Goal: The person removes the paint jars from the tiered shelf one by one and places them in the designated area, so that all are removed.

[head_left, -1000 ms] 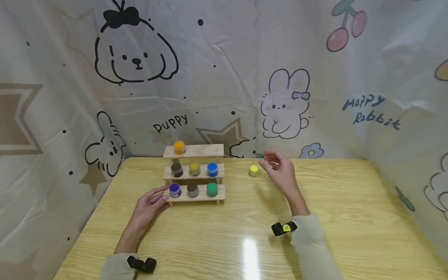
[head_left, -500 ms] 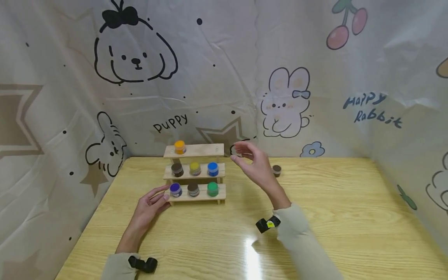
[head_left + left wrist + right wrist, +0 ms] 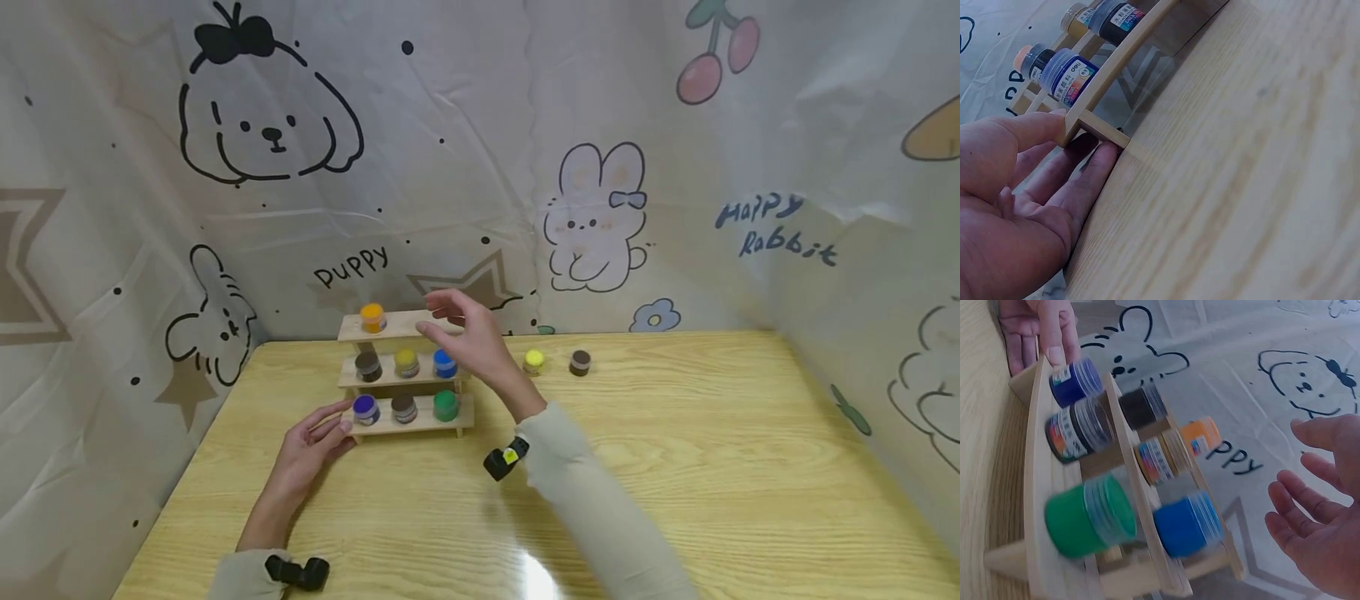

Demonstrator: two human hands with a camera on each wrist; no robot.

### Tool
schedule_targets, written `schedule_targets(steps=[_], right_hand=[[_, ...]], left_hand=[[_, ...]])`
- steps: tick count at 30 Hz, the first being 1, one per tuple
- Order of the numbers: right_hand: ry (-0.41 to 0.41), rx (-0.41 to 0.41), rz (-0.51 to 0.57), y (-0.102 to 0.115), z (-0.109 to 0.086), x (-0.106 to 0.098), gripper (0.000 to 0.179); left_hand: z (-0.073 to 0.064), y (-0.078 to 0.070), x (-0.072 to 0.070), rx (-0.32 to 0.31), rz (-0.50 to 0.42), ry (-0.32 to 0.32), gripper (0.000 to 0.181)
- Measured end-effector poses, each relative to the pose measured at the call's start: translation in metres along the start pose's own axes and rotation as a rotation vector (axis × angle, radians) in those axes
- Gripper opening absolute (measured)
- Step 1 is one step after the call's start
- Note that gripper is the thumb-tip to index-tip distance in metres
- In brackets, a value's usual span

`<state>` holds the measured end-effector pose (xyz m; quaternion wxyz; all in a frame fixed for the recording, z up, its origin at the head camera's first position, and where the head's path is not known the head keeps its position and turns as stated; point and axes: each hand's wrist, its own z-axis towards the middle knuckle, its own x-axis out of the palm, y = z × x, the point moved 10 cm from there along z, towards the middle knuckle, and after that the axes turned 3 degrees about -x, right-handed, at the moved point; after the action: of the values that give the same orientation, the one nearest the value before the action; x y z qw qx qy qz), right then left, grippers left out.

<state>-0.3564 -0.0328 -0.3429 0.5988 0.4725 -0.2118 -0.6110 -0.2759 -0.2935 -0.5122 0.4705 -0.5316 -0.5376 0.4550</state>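
A three-step wooden rack [image 3: 412, 427] bears small paint jars. Its lowest step has a purple jar [image 3: 366, 409], a dark brown jar [image 3: 404, 407] and a green jar [image 3: 446, 406]. On the middle step are a black-looking jar [image 3: 368, 367], an olive-yellow jar [image 3: 407, 362] and a blue jar [image 3: 445, 364]. An orange jar [image 3: 372, 317] stands at the top step's left end. My left hand [image 3: 1029, 194] grips the rack's left end, thumb on the bottom step and fingers by its leg. Empty, my right hand [image 3: 472, 337] hovers by the top step's right end, fingers loosely curved.
Right of the rack, a bright yellow jar [image 3: 533, 362] and a dark brown-lidded jar [image 3: 580, 362] stand on the wood-grain table [image 3: 712, 450]. A printed curtain [image 3: 465, 192] hangs behind the table and along its sides.
My right hand has moved left from beside the yellow jar to the rack's top right, uncovering the dark jar on the table. My left hand has stayed at the rack's end.
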Motion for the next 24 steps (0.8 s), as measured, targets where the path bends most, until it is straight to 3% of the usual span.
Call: schedule_targets(steps=[7, 13, 24], right_hand=[[0.027, 0.019, 0.012, 0.004, 0.02, 0.021, 0.042], [0.05, 0.096, 0.026, -0.006, 0.034, 0.04, 0.043], [0.081, 0.161, -0.055, -0.021, 0.041, 0.061, 0.052]], left_hand=[[-0.001, 0.0, 0.001, -0.005, 0.011, -0.002, 0.054], [-0.003, -0.001, -0.001, -0.021, 0.024, -0.018, 0.055], [-0.003, 0.001, 0.001, -0.024, 0.038, -0.027, 0.053]])
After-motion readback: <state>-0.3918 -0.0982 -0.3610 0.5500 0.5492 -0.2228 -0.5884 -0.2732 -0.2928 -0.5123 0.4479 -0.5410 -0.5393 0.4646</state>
